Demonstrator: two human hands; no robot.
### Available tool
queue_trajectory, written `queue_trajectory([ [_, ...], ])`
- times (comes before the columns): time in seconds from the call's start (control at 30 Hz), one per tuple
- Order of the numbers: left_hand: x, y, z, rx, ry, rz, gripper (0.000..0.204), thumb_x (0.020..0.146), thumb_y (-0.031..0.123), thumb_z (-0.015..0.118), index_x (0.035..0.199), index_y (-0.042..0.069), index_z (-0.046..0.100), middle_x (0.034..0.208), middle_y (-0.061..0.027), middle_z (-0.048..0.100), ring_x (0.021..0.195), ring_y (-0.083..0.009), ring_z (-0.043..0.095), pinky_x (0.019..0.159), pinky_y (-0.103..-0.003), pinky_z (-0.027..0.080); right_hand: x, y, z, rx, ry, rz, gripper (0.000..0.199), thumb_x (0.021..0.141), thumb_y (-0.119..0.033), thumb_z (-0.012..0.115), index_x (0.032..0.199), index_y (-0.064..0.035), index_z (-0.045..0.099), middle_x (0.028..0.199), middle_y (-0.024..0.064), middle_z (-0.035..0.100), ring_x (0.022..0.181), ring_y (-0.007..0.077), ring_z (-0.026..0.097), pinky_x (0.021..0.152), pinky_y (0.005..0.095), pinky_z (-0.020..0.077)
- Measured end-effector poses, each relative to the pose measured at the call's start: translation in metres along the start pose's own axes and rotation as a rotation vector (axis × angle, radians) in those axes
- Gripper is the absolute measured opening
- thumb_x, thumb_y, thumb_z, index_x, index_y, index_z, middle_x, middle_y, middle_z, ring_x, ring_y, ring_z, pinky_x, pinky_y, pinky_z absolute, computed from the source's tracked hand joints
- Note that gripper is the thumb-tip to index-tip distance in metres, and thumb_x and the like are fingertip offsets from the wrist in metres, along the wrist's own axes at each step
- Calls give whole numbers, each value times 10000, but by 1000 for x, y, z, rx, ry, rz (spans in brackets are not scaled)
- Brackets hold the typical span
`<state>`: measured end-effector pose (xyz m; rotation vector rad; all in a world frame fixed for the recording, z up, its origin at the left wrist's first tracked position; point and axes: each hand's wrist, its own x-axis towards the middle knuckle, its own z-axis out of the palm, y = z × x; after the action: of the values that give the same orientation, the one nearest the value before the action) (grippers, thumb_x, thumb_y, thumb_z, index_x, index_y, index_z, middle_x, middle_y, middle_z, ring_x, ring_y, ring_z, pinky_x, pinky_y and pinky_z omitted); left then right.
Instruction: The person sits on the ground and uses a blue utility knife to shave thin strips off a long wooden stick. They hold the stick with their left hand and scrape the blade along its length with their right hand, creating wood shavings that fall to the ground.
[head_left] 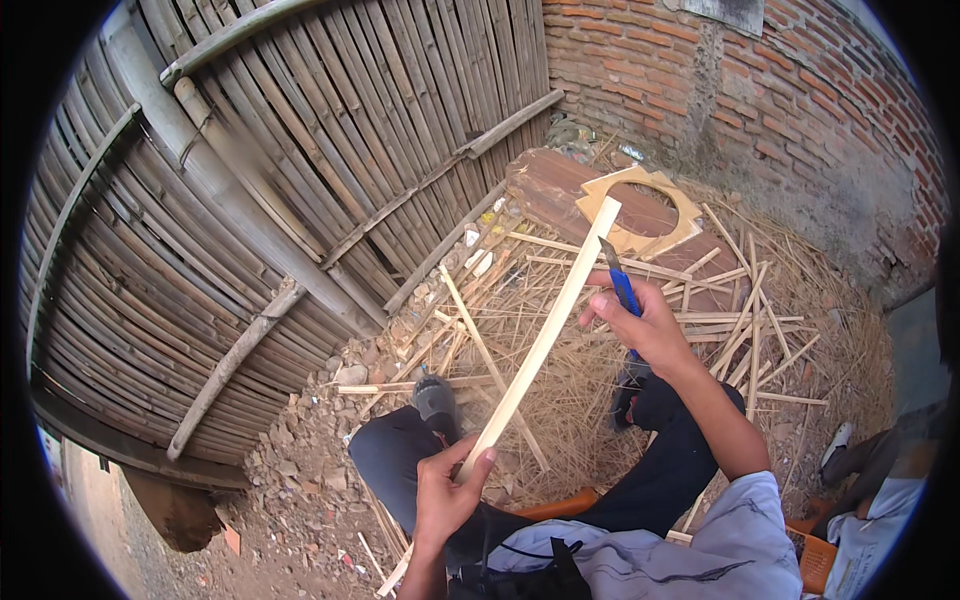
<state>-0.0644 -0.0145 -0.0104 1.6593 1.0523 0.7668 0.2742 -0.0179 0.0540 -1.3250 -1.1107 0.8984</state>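
My left hand (pixel 447 492) grips the near end of a long pale bamboo strip (pixel 545 335) that slants up and away toward the upper right. My right hand (pixel 645 325) holds a blue-handled knife (pixel 620 283) with its blade pointing up, close beside the strip's upper half. My dark-trousered legs (pixel 400 455) stretch out below the strip, feet resting on the litter of shavings.
A bamboo-slat fence (pixel 300 170) fills the left and top. A red brick wall (pixel 760 90) stands at the right. Loose bamboo strips and shavings (pixel 740 330) cover the ground ahead, with a plywood cut-out frame (pixel 640 205) on a board. Rubble lies at lower left.
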Motion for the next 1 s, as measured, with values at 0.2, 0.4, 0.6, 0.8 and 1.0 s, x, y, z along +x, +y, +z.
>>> queue_trajectory([
  [0.2, 5, 14, 9, 80, -32, 84, 275, 979, 66, 795, 1233, -37, 777, 883, -42, 763, 797, -26, 622, 670, -223, 497, -2, 13, 2, 110, 129, 14, 255, 1035, -271, 750, 1103, -26, 739, 851, 24, 738, 665, 27, 535, 616, 240, 398],
  [0.4, 11, 18, -2, 219, -98, 185, 498, 919, 69, 848, 1387, -12, 698, 1012, -147, 809, 918, -138, 760, 824, -291, 593, 4, 16, -18, 303, 263, -10, 211, 1019, -241, 766, 1051, -57, 669, 816, 48, 736, 482, -13, 344, 445, 224, 227],
  [0.6, 8, 27, -33, 264, -35, 131, 449, 907, 184, 883, 1292, 7, 734, 1007, -186, 807, 856, -247, 813, 752, -348, 615, 8, 14, -47, 387, 349, -43, 212, 1024, -245, 764, 1072, -79, 642, 839, 53, 734, 469, -9, 359, 436, 213, 240],
  [0.8, 12, 19, -36, 173, 41, -3, 168, 986, 125, 821, 1045, -31, 796, 690, -4, 645, 617, -37, 482, 544, -247, 366, 6, 4, -25, -270, 502, -432, 272, 1078, -291, 684, 1125, -24, 667, 852, 47, 720, 593, 112, 584, 570, 294, 444],
  [1.0, 16, 23, -9, -2, 87, 5, 195, 986, 155, 824, 1037, -31, 794, 617, -58, 601, 575, -71, 465, 534, -281, 388, -42, -1, 27, -739, 210, -575, 348, 1075, -360, 676, 1084, -12, 688, 844, 120, 722, 684, 278, 727, 608, 367, 546],
])
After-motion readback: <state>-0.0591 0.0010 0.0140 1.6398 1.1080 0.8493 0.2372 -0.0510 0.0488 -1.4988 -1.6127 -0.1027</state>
